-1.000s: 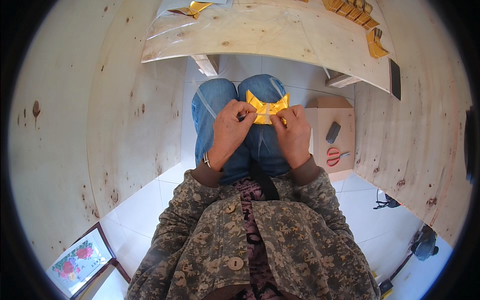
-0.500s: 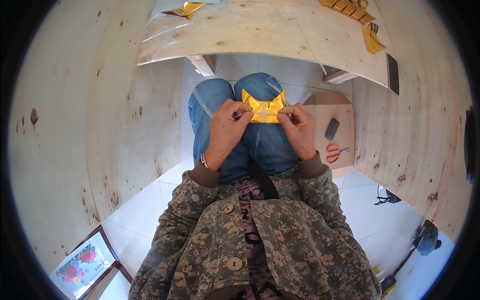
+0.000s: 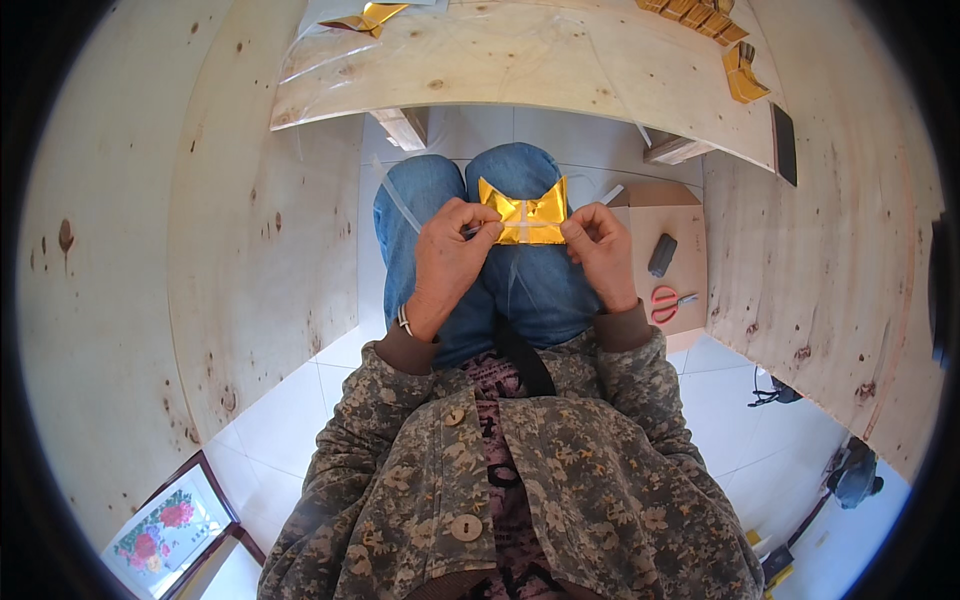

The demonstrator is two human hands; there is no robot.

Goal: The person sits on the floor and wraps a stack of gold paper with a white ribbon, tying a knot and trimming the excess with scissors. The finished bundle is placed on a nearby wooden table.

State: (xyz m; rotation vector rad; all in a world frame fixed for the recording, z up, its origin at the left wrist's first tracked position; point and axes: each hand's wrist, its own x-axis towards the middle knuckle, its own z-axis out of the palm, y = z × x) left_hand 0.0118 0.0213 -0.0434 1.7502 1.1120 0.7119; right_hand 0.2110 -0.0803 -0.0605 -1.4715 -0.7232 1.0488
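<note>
Gold packet (image 3: pixel 523 212): shiny, creased, corners peaked; my left hand (image 3: pixel 445 258) and right hand (image 3: pixel 604 256) pinch its sides, clear of the counter edge (image 3: pixel 520 96).

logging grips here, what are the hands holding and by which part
The left hand pinches the gold foil piece by its left edge; the right hand touches its right edge, grip unclear.

Dark letter-like print runs down the dusky-pink fabric shirt (image 3: pixel 505 500) under the open brown floral-patterned jacket (image 3: pixel 390 500); no word is legible
</note>
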